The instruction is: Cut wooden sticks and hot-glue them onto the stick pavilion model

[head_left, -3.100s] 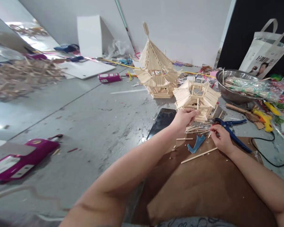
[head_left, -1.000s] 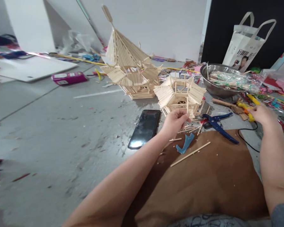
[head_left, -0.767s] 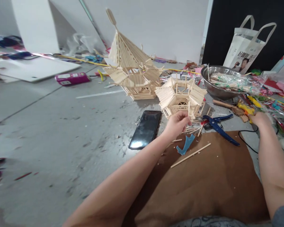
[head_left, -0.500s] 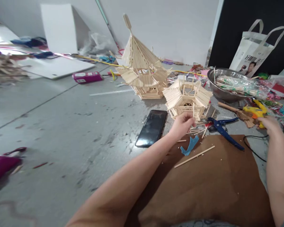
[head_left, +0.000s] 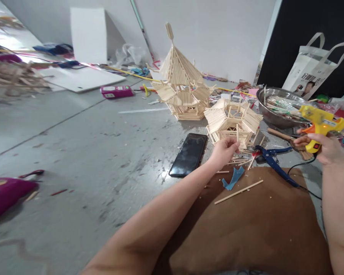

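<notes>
My left hand (head_left: 226, 152) pinches a short wooden stick (head_left: 237, 133) held upright, in front of a low pavilion model (head_left: 232, 118) built from sticks. Whether the stick touches the model I cannot tell. On the right, my right hand (head_left: 323, 148) is closed around the handle of a yellow hot glue gun (head_left: 318, 122), raised above the floor with its nozzle pointing left. A taller stick pavilion with a pointed roof (head_left: 183, 80) stands behind the low one. Blue cutting pliers (head_left: 275, 162) and several loose sticks lie between my hands.
A black phone (head_left: 188, 154) lies left of my left hand. Brown paper (head_left: 246, 229) carries a long stick (head_left: 239, 192) and a blue scrap (head_left: 233, 178). Behind stand a metal bowl (head_left: 263, 110) of wrapped sticks and a white bag (head_left: 309, 68). The glue gun's cord trails near the pliers.
My right hand has lifted the glue gun from beside the bowl, up off the floor. My left hand keeps the stick in about the same place. The view has shifted slightly left.
</notes>
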The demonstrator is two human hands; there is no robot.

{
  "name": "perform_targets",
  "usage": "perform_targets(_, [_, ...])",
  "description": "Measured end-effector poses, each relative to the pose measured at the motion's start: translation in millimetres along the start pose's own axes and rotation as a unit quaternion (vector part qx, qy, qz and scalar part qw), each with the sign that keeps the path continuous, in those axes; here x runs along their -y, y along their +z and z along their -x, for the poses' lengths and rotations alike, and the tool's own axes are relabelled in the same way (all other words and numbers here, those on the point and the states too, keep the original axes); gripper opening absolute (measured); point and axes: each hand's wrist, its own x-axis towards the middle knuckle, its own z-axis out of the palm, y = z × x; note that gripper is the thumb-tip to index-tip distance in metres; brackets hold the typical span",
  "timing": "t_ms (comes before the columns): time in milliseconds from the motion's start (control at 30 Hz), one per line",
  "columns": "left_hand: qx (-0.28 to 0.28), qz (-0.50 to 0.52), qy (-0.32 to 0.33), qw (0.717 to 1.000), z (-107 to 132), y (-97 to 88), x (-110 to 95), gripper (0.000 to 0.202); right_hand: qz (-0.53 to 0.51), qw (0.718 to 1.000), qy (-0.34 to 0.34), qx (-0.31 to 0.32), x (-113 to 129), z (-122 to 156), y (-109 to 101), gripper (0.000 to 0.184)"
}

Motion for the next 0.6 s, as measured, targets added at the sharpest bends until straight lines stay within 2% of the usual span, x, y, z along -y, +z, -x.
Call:
perform_targets(133, [-0.001,-0.044,0.026,0.999,-2,-2.3,1,0.018,0.071,0.988,-0.056,0.123,12,-2,41,0.018])
perform_targets(233, [-0.007,-0.078,0.033,0.996,-3,-3.6,3,0.017,0.061,0.977,-0.085,0.183,11,-3,65,0.023])
perform_targets(300, [-0.008,-0.088,0.032,0.996,-3,-3.6,4,0.017,0.061,0.976,-0.091,0.190,7,-1,79,0.022])
perform_targets(433, [-0.018,-0.079,0.029,0.996,-2,-2.5,3,0.017,0.074,0.983,-0.079,0.150,-5,1,98,0.030])
perform_targets(600, [-0.041,-0.058,0.031,0.997,-2,-5.0,-3,0.019,0.183,0.968,-0.076,0.157,-21,-1,94,0.037])
